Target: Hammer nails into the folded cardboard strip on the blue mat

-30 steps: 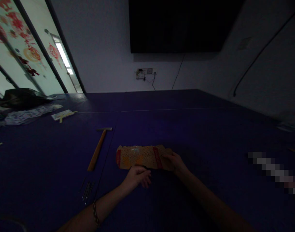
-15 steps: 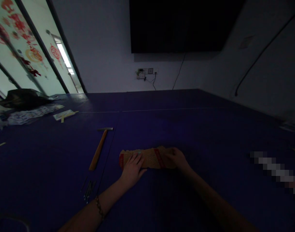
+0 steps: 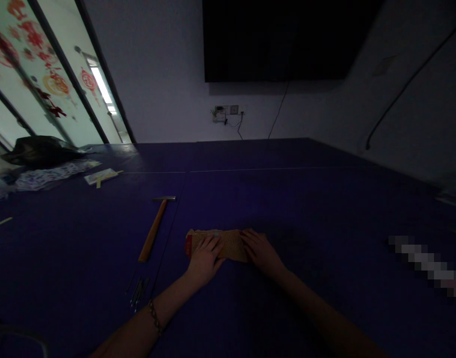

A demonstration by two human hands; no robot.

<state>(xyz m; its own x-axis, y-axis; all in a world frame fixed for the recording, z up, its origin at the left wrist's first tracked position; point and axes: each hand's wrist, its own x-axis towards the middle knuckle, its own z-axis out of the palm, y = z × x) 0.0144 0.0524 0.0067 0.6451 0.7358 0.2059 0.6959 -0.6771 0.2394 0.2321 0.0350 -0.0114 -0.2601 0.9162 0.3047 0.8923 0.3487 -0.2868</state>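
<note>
Well, packet [image 3: 233, 244] (contents unclear) beneath hands [image 3: 204, 262] [image 3: 264, 253].

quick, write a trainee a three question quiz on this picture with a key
1. What do the left hand and right hand both touch?
2. True or false: the hammer lies to the left of both hands.
3. Which of these is nearest the bracelet?
A. the hammer
B. the black bag
C. the thin metal pieces

Key: 1. the brown packet; 2. true; 3. C
</note>
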